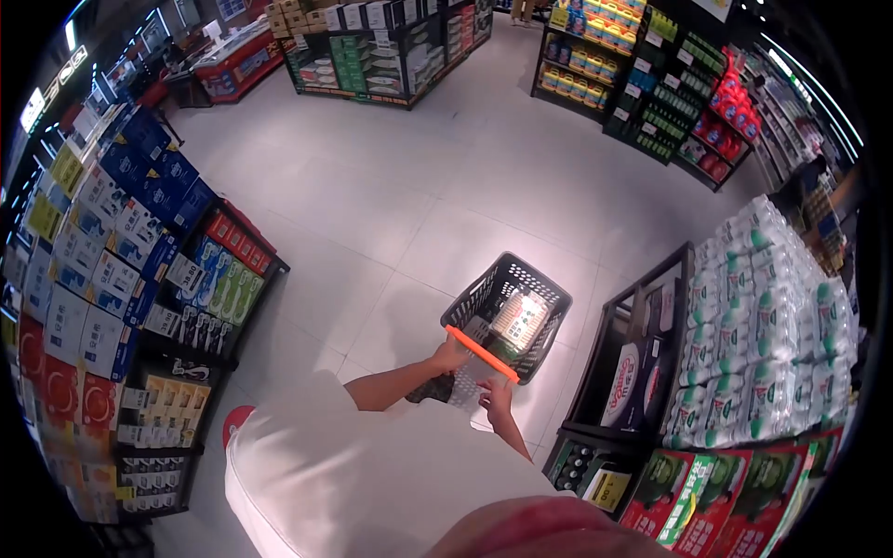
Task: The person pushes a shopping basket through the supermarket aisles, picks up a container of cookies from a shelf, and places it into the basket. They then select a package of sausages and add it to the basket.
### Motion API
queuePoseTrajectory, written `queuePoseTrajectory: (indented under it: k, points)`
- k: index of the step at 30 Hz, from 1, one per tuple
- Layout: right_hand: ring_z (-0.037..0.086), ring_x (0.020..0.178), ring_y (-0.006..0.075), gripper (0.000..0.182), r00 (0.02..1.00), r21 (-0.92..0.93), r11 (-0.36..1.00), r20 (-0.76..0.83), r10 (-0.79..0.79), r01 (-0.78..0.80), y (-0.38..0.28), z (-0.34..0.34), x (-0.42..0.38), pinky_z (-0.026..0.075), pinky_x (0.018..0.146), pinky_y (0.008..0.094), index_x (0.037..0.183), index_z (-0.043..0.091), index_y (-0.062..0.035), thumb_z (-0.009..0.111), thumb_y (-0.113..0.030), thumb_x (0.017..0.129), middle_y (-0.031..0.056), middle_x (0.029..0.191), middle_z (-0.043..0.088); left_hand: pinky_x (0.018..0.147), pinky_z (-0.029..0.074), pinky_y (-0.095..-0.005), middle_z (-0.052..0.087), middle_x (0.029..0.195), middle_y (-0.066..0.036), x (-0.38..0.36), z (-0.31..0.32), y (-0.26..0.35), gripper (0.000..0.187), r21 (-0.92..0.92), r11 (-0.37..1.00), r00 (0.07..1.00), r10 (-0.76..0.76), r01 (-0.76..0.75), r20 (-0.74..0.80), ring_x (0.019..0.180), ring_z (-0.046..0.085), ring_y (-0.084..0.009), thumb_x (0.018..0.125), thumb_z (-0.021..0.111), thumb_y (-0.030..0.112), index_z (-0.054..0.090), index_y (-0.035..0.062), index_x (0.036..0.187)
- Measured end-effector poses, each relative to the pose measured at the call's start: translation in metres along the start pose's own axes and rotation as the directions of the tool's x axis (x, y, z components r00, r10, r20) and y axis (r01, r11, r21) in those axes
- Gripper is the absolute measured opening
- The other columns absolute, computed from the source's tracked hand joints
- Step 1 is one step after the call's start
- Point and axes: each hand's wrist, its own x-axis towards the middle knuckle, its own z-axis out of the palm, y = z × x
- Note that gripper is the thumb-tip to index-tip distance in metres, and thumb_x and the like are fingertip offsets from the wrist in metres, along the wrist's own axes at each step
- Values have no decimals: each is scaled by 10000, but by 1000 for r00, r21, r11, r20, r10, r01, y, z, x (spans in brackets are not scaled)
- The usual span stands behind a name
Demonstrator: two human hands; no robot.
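A dark shopping basket (548,342) with perforated sides and an orange handle (482,354) is in front of my body, low in the middle of the view. Inside it lies a clear-lidded package (521,318) with printed writing. My left hand (451,354) is closed at the handle's left end. Near the handle's right end is my right hand (497,398), its fingers partly curled just below the bar; whether they touch it is unclear. A translucent bag (462,389) shows between my hands, under the handle.
Shelves of boxed goods (223,279) stand on the left. Stacked bottle packs (753,344) and a dark rack (642,344) are close on the right. Farther ahead are a product island (372,56) and bottle shelves (651,93). Pale tiled floor (372,205) lies between them.
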Motion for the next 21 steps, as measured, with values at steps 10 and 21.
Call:
queuePoseTrajectory:
  k: [10,21]
  points:
    - [568,694,216,491,996,-14,999,-83,30,-31,-48,-64,137,480,554,343,1364,339,-160,485,-151,895,178,1127,626,478,496,-299,591,859,-137,82,23,87,951,-226,974,961,33,31,275,619,593,-161,788,646,251,6,70,1468]
    - [555,493,215,803,972,-5,999,-228,-48,48,-173,-72,190,485,453,340,1510,23,-78,500,-98,864,215,982,664,395,437,-290,575,795,-140,215,13,162,821,-270,954,924,-17,129,383,480,517,-150,828,608,185,85,165,1461]
